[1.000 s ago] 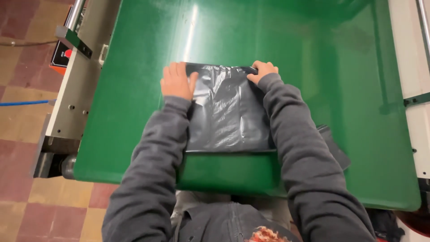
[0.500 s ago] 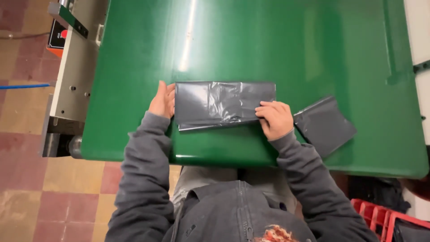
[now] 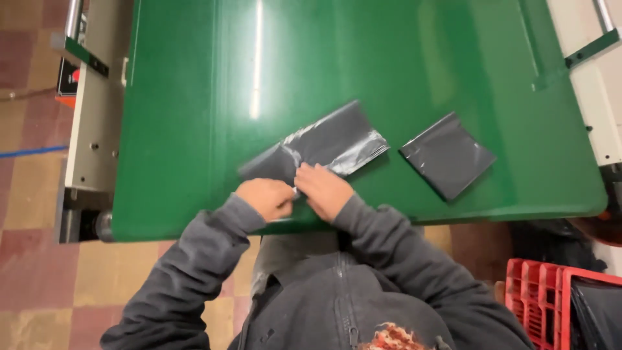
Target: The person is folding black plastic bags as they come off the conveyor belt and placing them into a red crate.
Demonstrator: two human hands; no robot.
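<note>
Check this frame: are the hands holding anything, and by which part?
Both hands, left hand and right hand, pinch the near edge of the folded dark plastic bag lying on the green table.

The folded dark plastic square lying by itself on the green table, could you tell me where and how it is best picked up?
Take the folded dark plastic square at its near corner, probably coming from the table's front edge. It lies flat, turned diamond-wise, and apart from the bag under both hands, so that corner points toward the person and is free to pinch or slide off.
</note>
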